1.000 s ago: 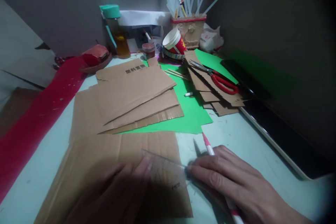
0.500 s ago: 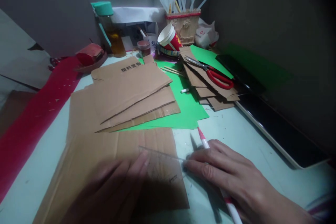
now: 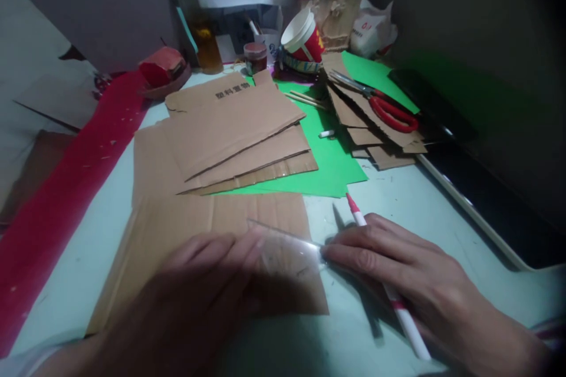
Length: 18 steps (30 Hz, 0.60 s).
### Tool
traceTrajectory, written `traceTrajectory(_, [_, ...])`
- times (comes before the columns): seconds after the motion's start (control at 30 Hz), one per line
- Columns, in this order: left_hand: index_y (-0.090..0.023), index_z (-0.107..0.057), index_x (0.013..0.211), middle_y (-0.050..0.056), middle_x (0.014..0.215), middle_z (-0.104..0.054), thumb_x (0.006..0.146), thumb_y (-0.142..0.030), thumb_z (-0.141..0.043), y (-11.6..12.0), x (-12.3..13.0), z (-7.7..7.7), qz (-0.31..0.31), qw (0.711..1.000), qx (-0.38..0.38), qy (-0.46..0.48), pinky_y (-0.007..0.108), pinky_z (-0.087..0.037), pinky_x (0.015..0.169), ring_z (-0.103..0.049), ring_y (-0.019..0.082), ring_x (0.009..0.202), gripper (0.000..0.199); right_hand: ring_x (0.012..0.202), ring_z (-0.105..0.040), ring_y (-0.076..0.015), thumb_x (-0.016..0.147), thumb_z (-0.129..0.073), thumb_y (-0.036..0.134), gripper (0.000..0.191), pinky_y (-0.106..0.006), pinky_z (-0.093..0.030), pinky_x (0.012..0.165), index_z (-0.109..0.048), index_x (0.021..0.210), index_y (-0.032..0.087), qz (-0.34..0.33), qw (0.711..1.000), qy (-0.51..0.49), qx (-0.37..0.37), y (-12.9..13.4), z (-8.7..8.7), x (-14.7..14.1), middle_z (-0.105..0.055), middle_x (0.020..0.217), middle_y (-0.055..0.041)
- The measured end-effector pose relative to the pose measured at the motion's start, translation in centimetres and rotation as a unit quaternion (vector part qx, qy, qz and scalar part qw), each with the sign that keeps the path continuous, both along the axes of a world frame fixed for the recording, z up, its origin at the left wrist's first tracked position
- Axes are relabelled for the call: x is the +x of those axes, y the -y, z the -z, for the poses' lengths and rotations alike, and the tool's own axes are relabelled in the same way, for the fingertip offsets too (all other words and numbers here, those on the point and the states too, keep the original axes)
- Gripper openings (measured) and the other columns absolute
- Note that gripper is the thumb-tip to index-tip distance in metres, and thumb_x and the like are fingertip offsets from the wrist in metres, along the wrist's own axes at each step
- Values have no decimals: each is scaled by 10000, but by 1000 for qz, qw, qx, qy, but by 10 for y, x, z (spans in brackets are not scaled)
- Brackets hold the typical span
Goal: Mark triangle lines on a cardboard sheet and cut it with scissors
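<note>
A clear plastic set square (image 3: pixel 292 253) lies on the brown cardboard sheet (image 3: pixel 221 212) near its right edge. My left hand (image 3: pixel 207 283) is closed, its fingertips on the left end of the set square; the hand is dark and partly blurred. My right hand (image 3: pixel 398 271) pinches the right corner of the set square just beyond the cardboard's edge. A white marker with a pink tip (image 3: pixel 412 330) is also held in my right hand, passing between its fingers with the tip pointing away from me.
Behind are stacked cardboard pieces (image 3: pixel 230 135) on green paper (image 3: pixel 336 159), red-handled scissors (image 3: pixel 393 115) on cardboard scraps, and a paper cup (image 3: pixel 305 38). A bottle (image 3: pixel 203 35) stands at the back left. A dark tablet-like device (image 3: pixel 490 206) lies right, a red strip (image 3: pixel 75 177) left.
The view has tilted down and shifted left, so the things appear higher and farther right. Both hands still touch the set square, and the marker stays in my right hand.
</note>
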<state>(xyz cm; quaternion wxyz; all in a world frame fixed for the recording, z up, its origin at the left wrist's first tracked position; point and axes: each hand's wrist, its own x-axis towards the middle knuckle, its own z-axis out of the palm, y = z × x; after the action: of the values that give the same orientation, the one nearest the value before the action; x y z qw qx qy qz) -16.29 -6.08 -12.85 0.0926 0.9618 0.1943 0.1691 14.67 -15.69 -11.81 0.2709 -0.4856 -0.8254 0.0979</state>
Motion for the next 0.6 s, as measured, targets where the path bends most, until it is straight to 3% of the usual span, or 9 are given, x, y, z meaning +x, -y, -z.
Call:
traceTrajectory(0.1, [-248,-533,1551,-52,1440,-696,1133,-64,-308,2,-2,-2,-25,999,-15,-24,142,-333,1176,-607,81,1238,509,955,-716,-202,1058,-529,67,307,-304,-596,841,-730,1255,189,-2,1000,-17,-5,0,1,-1,-796,1085,-79])
traceTrajectory(0.17, [-258,-505,1559,-42,1425,-702,1123,-23,-236,4,-3,-2,-42,998,10,-44,210,-418,1100,-620,111,1204,563,943,-708,-199,1036,-551,53,306,-300,-591,828,-736,1240,186,-4,1000,-31,-6,0,2,-3,-792,1075,-79])
traceTrajectory(0.27, [-205,-449,1600,11,1397,-720,1066,11,-259,6,-4,-1,-49,995,42,-82,330,-509,941,-620,205,1150,606,933,-704,-196,1028,-566,52,300,-296,-590,808,-746,1230,182,-6,999,-42,-7,0,2,-4,-790,1066,-81])
traceTrajectory(0.37, [-80,-469,1572,74,1403,-740,984,60,-343,3,-3,-1,-14,989,105,-104,382,-520,824,-619,240,1015,617,931,-714,-192,1024,-566,45,317,-291,-603,801,-750,1241,187,-5,999,-40,-8,0,0,-4,-792,1067,-79])
traceTrajectory(0.47, [-44,-547,1510,110,1442,-736,948,66,-422,0,0,-2,19,982,163,-96,385,-529,845,-614,219,921,586,904,-735,-192,1068,-559,96,265,-291,-620,785,-742,1232,195,-8,999,-35,1,-1,-2,-5,-804,1051,-78])
traceTrajectory(0.6, [-186,-569,1587,147,1524,-678,1023,-184,-603,-3,11,-4,-19,984,154,-89,416,-553,985,-647,272,1089,565,957,-759,-211,1095,-538,131,278,-317,-639,840,-698,1302,225,-12,999,-32,-6,1,3,-4,-805,1100,-94])
